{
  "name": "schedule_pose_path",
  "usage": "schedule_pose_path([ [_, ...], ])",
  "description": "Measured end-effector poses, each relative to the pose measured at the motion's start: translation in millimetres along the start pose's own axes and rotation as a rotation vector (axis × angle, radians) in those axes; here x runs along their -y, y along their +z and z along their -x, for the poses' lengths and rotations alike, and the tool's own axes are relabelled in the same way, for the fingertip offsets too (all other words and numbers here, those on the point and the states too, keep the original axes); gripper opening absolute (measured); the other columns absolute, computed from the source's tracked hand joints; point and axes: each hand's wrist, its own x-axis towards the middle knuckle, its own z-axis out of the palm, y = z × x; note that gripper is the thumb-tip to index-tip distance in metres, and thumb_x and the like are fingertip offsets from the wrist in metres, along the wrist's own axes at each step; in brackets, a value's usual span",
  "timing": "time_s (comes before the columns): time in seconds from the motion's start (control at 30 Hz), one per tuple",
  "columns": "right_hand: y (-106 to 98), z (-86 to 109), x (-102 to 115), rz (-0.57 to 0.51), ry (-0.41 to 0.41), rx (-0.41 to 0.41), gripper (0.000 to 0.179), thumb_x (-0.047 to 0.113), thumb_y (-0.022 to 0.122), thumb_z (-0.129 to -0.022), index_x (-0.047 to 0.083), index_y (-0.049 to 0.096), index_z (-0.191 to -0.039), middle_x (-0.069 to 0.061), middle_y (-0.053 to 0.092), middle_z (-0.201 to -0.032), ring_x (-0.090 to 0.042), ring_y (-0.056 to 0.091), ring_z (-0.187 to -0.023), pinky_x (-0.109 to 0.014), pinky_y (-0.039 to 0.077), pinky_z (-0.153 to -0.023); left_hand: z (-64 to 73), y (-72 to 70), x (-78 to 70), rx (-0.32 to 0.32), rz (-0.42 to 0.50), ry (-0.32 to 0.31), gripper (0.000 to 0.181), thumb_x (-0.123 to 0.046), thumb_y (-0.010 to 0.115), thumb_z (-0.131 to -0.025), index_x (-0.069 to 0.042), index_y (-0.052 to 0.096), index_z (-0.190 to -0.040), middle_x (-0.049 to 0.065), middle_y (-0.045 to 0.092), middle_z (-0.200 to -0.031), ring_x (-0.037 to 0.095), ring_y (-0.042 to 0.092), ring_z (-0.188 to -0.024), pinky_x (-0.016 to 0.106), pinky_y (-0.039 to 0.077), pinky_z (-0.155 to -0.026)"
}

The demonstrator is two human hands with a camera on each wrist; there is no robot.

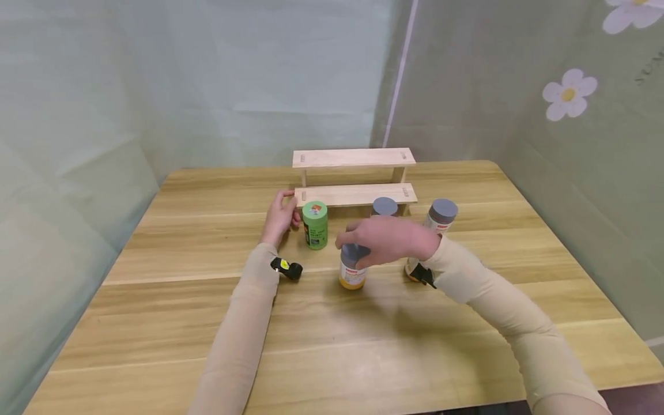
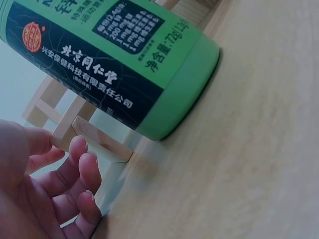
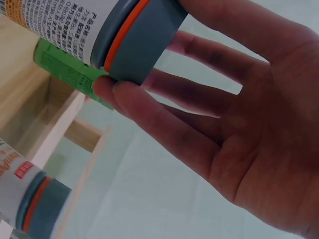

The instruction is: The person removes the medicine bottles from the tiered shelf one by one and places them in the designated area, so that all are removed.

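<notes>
My right hand (image 1: 391, 239) grips a bottle (image 1: 353, 275) by its grey cap from above. The bottle stands close over the table, with a white label and an orange-yellow base. In the right wrist view, curled fingers surround the cap (image 3: 147, 42). My left hand (image 1: 280, 219) is at the left end of a two-step wooden rack (image 1: 358, 195), thumb and finger at the end of its lower board (image 2: 64, 134), the other fingers loosely curled. A green jar (image 1: 315, 226) with a dark label stands just right of the left hand.
Another grey-capped bottle (image 1: 385, 206) stands before the rack, partly hidden by the right hand. A third grey cap (image 1: 443, 211) rises beyond the right forearm; an orange base (image 1: 410, 272) shows beside that wrist. Cloth walls (image 1: 249, 86) enclose the wooden table (image 1: 155, 288).
</notes>
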Motion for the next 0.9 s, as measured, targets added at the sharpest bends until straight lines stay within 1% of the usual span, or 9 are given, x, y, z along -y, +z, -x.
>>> schedule_pose_path([
  [0.17,11,0.5,8,0.092,0.014,-0.042,0.038,0.024,0.072,-0.088,0.013,0.055,-0.119,-0.006,0.061,-0.105,-0.018,0.063,-0.081,-0.03,0.054,-0.068,3.5,-0.7,2.2,0.002,0.021,-0.018,0.04,-0.031,0.043,-0.103,-0.018,0.04,-0.141,0.003,0.056,-0.071,0.011,0.053,-0.056,0.026,0.049,-0.054],
  [0.27,16,-0.2,13,0.134,0.048,-0.046,0.038,0.025,0.071,-0.088,0.014,0.055,-0.121,-0.007,0.061,-0.106,-0.019,0.065,-0.082,-0.03,0.055,-0.068,5.3,-1.7,3.8,0.009,0.021,-0.02,0.041,-0.031,0.042,-0.103,-0.017,0.04,-0.142,0.002,0.056,-0.069,0.011,0.053,-0.055,0.026,0.048,-0.053],
  [0.43,20,-3.8,18,0.143,0.091,-0.052,0.041,0.026,0.071,-0.088,0.016,0.055,-0.125,-0.006,0.061,-0.11,-0.02,0.067,-0.084,-0.031,0.056,-0.068,5.7,-6.3,6.8,0.001,0.026,-0.024,0.04,-0.03,0.043,-0.103,-0.017,0.04,-0.141,0.001,0.055,-0.069,0.013,0.053,-0.057,0.025,0.047,-0.053],
  [0.5,22,-4.4,18,0.157,0.092,-0.066,0.045,0.027,0.072,-0.088,0.017,0.055,-0.128,-0.006,0.061,-0.113,-0.02,0.067,-0.088,-0.033,0.057,-0.07,5.9,-8.4,7.5,-0.007,0.026,-0.024,0.039,-0.029,0.043,-0.103,-0.017,0.041,-0.141,0.002,0.055,-0.07,0.014,0.053,-0.058,0.025,0.048,-0.053],
  [0.57,25,-3.3,16,0.184,0.075,-0.089,0.05,0.029,0.072,-0.087,0.018,0.053,-0.132,-0.006,0.06,-0.119,-0.022,0.067,-0.096,-0.036,0.057,-0.076,6.7,-9.6,7.7,-0.011,0.021,-0.026,0.039,-0.029,0.043,-0.103,-0.017,0.041,-0.141,0.004,0.055,-0.071,0.014,0.053,-0.058,0.026,0.049,-0.054],
  [0.67,30,4.3,12,0.191,0.049,-0.158,0.059,0.03,0.074,-0.086,0.017,0.05,-0.138,-0.006,0.059,-0.129,-0.024,0.062,-0.112,-0.042,0.053,-0.092,9.2,-9.7,8.6,-0.004,-0.003,-0.027,0.04,-0.028,0.043,-0.103,-0.016,0.041,-0.142,0.005,0.056,-0.073,0.014,0.054,-0.059,0.027,0.051,-0.057],
  [0.73,30,12.9,7,0.17,0.03,-0.239,0.061,0.03,0.074,-0.086,0.015,0.049,-0.139,-0.006,0.057,-0.133,-0.025,0.059,-0.118,-0.045,0.049,-0.098,10.5,-9.2,9.6,0.003,-0.012,-0.032,0.041,-0.028,0.044,-0.103,-0.016,0.041,-0.142,0.003,0.057,-0.071,0.013,0.054,-0.059,0.027,0.052,-0.058],
  [0.83,24,27.1,-6,0.091,0.048,-0.381,0.057,0.028,0.072,-0.088,0.012,0.05,-0.138,-0.007,0.057,-0.134,-0.025,0.058,-0.12,-0.046,0.048,-0.1,12.3,-11.7,10.1,0.025,-0.063,-0.026,0.042,-0.029,0.043,-0.104,-0.016,0.042,-0.143,0.009,0.061,-0.074,0.019,0.059,-0.063,0.031,0.055,-0.064],
  [0.9,17,35.1,-19,0.032,0.074,-0.462,0.054,0.024,0.071,-0.089,0.008,0.051,-0.136,-0.009,0.057,-0.133,-0.027,0.06,-0.115,-0.045,0.05,-0.097,14.5,-16.0,7.5,0.029,-0.141,-0.005,0.044,-0.031,0.04,-0.105,-0.016,0.04,-0.146,0.015,0.065,-0.087,0.026,0.064,-0.076,0.037,0.056,-0.076],
])
